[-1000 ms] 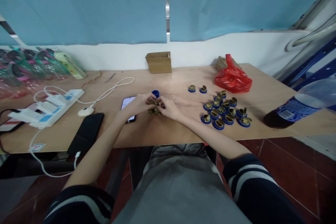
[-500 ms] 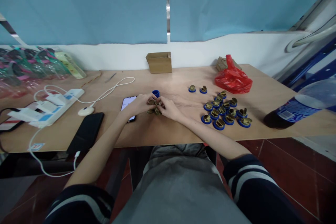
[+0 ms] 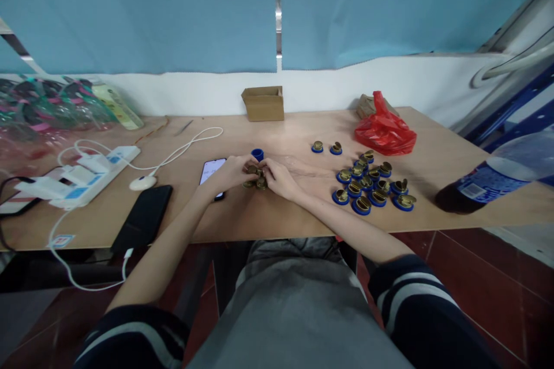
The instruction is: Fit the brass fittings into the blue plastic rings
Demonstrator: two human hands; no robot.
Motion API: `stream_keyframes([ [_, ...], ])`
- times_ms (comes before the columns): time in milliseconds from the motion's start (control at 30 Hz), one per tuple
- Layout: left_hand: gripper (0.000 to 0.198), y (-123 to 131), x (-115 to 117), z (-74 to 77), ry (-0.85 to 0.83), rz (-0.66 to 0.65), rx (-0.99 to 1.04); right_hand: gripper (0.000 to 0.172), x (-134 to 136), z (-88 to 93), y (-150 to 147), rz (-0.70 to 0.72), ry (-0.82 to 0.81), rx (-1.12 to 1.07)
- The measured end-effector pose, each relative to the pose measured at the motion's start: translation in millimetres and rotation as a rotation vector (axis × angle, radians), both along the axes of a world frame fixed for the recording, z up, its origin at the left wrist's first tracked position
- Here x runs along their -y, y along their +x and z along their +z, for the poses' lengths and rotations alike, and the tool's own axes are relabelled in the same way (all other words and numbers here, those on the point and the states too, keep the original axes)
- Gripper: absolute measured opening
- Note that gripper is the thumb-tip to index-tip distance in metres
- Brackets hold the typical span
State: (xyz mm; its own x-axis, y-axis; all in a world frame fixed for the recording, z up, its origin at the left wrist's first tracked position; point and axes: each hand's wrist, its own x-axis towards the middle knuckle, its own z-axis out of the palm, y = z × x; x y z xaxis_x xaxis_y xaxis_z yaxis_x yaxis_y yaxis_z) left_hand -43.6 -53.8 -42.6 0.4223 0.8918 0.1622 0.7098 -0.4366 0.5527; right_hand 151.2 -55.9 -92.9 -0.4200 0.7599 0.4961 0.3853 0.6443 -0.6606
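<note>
Both hands meet at the middle of the worktop [image 3: 268, 225], the left hand [image 3: 231, 173] and right hand [image 3: 279, 177] closed together around a small clump of brass pieces [image 3: 256, 177]. A blue cap [image 3: 257, 154] stands just behind them, with a cluster of blue-and-brass assemblies [image 3: 372, 184] off to the right

We have one view only, from a camera on the person's head. It looks forward and down across the wooden table [image 3: 303, 213] toward the blue curtain [image 3: 173, 11] at the back, near enough that both forearms and the lap fill the lower frame.
</note>
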Motion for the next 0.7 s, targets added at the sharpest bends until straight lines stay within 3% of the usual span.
stream_keyframes([
  [500,0.022,2,3,1.6,-0.015,0.026,-0.021,0.031,1,8.0,4,-0.052,-0.008,-0.036],
  [700,0.03,2,19,16.1,0.267,0.082,-0.037,0.031,5,40.8,22,-0.122,0.032,-0.08],
])
